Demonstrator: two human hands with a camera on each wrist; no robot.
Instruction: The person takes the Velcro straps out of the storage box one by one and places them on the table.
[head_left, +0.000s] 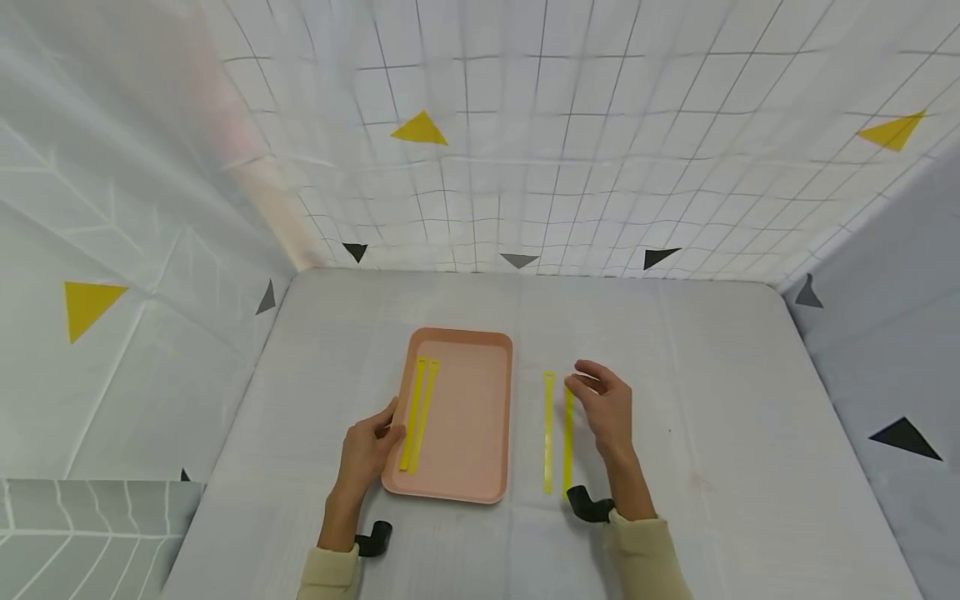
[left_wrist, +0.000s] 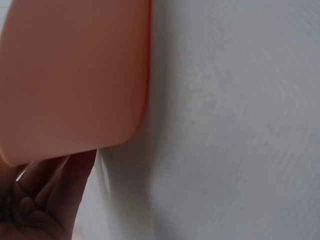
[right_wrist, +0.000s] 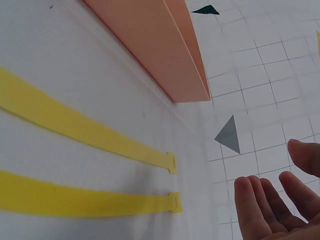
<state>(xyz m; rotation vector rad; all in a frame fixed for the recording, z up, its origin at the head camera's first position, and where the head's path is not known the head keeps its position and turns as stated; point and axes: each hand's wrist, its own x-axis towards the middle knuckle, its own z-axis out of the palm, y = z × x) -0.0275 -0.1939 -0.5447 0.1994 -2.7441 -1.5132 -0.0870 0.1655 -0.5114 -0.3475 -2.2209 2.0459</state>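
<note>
My left hand (head_left: 367, 450) grips the left rim of a pink tray (head_left: 468, 417), thumb on top of the edge; in the left wrist view its fingers (left_wrist: 75, 175) reach under the tray's end. Inside the tray, along its left side, lie two flat yellow strips with slotted heads. My right hand (head_left: 606, 408) hovers over the top end of a yellow strip (head_left: 567, 442) lying on the table, its fingers loosely bent with nothing between them. Left of that strip lies another yellow strip (head_left: 548, 433). In the right wrist view thumb and fingers (right_wrist: 247, 205) stand apart from both strips.
A white cloth covers the table (head_left: 720, 400). Behind it hangs a white grid-patterned curtain (head_left: 600, 167) with yellow, black and grey triangles, and more sheeting stands at both sides. A black wrist-worn device (head_left: 588, 505) sits by each forearm.
</note>
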